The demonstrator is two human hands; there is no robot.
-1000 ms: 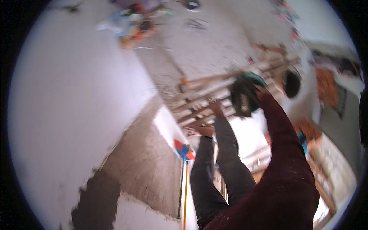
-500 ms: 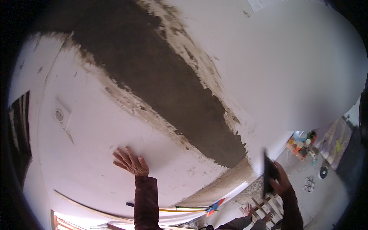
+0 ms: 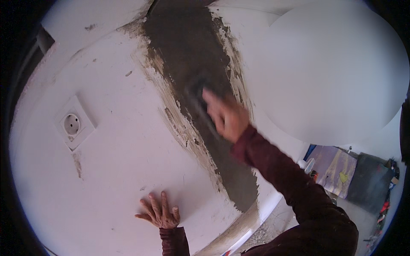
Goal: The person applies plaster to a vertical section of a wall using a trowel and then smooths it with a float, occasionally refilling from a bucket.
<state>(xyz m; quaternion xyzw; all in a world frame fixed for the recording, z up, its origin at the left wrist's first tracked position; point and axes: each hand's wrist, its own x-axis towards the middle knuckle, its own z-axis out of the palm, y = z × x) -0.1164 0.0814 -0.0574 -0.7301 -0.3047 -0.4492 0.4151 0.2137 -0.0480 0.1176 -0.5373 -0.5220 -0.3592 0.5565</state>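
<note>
Left hand (image 3: 160, 214) rests on the wall (image 3: 124, 158), 5 fingers apart; right hand (image 3: 229, 117), fingers clamped on the blurred trowel (image 3: 197, 93), should press evenly, nearly flat, along the dark plaster (image 3: 242, 185).

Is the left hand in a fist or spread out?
Spread out: the left hand rests on the white wall, fingers fanned apart.

From where I'm standing, I can't read a single word, label, brand, number or sign on anything here, whether close by or farther back.
</note>
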